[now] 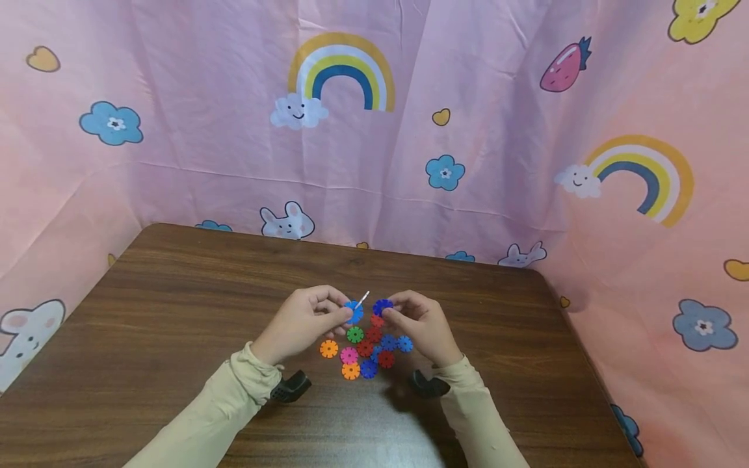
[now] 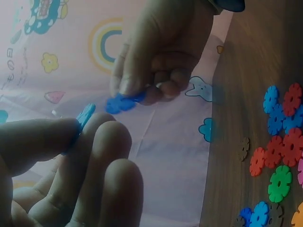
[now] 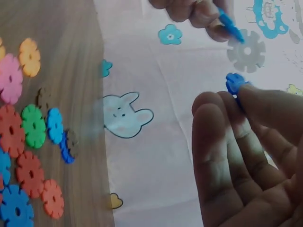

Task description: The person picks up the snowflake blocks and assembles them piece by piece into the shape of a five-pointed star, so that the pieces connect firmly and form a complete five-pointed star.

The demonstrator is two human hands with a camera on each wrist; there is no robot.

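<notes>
My left hand [image 1: 307,318] pinches a light blue notched disc [image 1: 354,312] between thumb and forefinger. A white notched disc [image 3: 246,51] is joined to it at an angle and appears edge-on in the head view. Across a small gap, my right hand [image 1: 422,322] pinches a dark blue notched disc [image 1: 383,307]. In the right wrist view this dark blue disc [image 3: 235,83] is just below the white one, apart from it. Thumb and fingertips cover part of each held disc.
Loose notched discs lie on the brown wooden table [image 1: 193,312] below my hands, among them a green disc [image 1: 355,335], a pink disc [image 1: 348,355] and an orange disc [image 1: 329,349]. Some red and blue ones overlap. A printed pink curtain [image 1: 363,162] hangs behind the table.
</notes>
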